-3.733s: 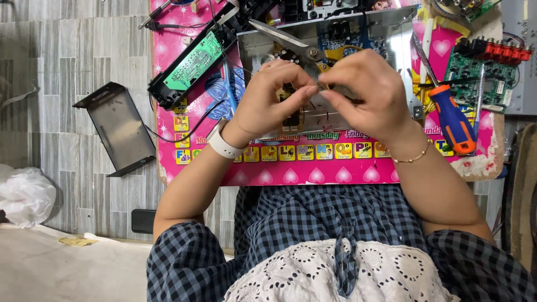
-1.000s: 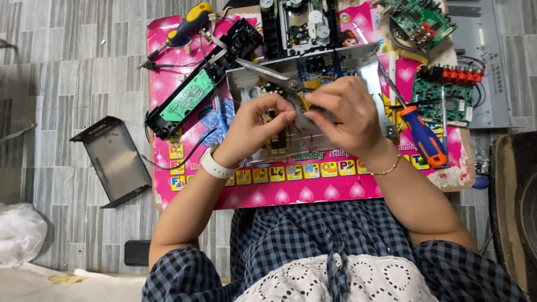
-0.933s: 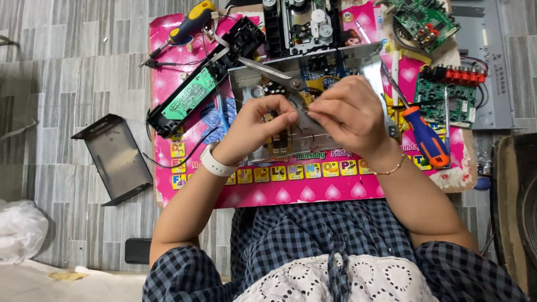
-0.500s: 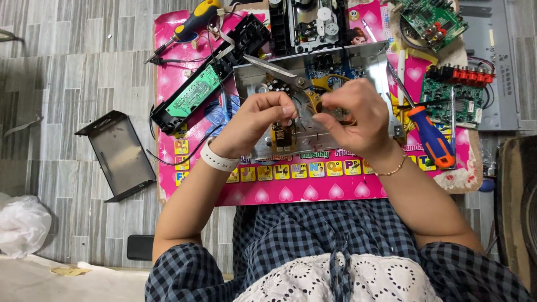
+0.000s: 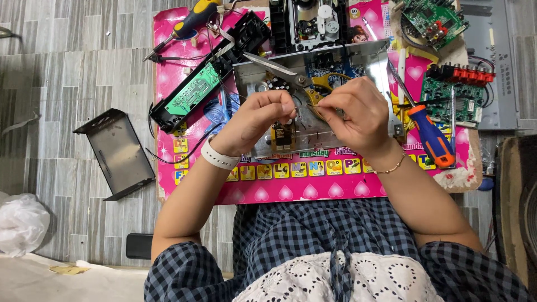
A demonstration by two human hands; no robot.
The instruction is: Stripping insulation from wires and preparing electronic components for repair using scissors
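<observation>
Still both hands [image 5: 313, 114] pinch a wire, scissors [image 5: 291, 75] now nearer.

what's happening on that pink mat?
A person sits over a pink mat strewn with taken-apart electronics. Both hands are raised together above an opened metal chassis: the left hand and right hand pinch something small between the fingertips, too small to identify. Scissors lie on the chassis. An orange-and-blue screwdriver rests to the right, green circuit boards beyond it, and a black panel with a green board to the left. A grey metal cover sits off the mat on the floor.
</observation>
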